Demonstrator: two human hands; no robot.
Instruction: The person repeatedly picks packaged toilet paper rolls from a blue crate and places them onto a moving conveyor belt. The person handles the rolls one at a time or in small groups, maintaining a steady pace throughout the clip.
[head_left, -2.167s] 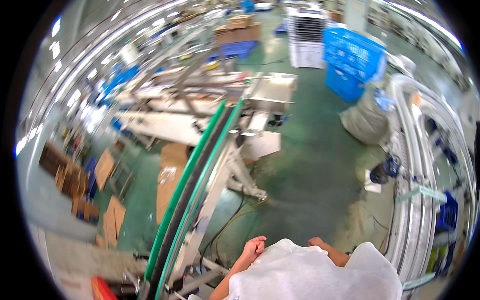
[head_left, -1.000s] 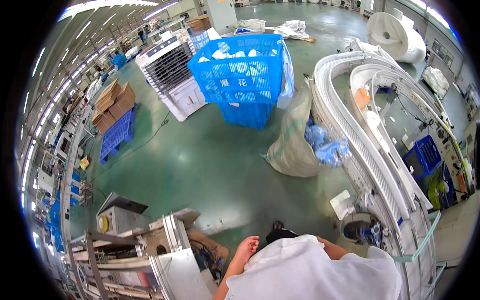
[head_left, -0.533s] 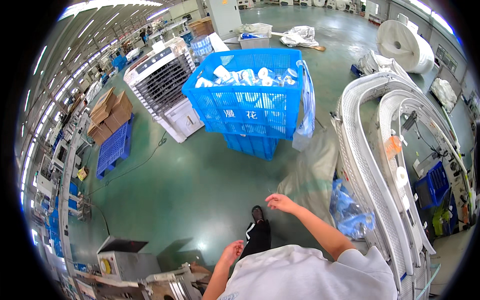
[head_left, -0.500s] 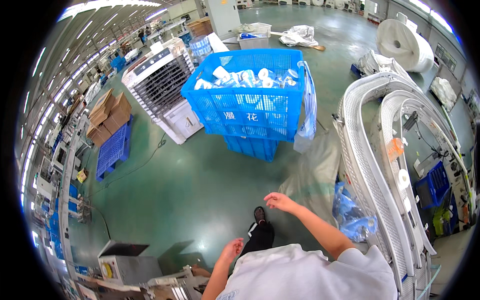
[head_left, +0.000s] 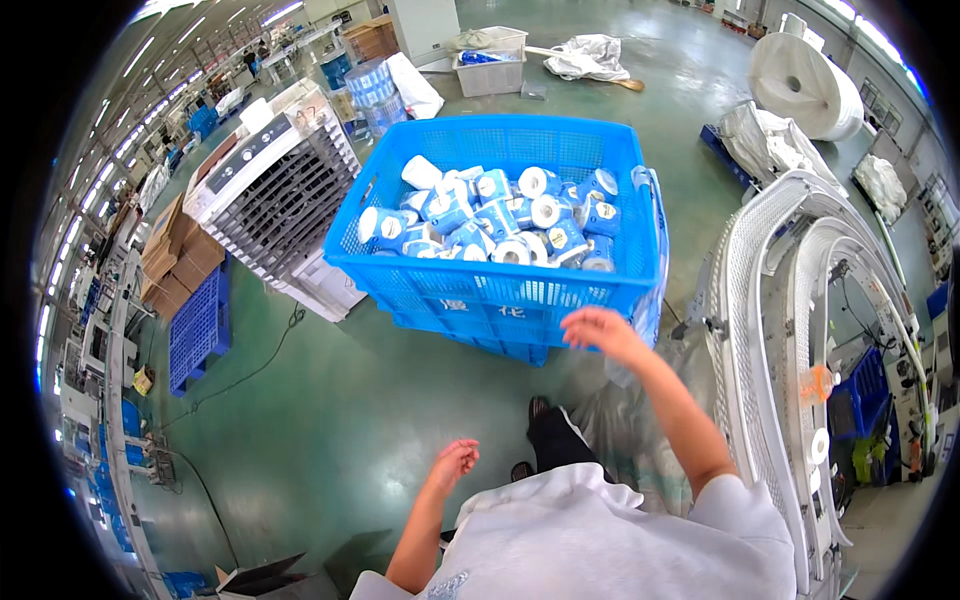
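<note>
The blue crate (head_left: 430,276) stands just beyond the right fingers (head_left: 577,326)

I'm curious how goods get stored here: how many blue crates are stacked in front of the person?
2: the upper crate, holding rolls, and the lower crate beneath it, mostly hidden; others may be hidden.

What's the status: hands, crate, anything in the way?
Left hand and right hand empty; right overlaps blue crate in view, contact unclear. Wrapped rolls heaped inside. Nothing seen blocking right hand.
</note>
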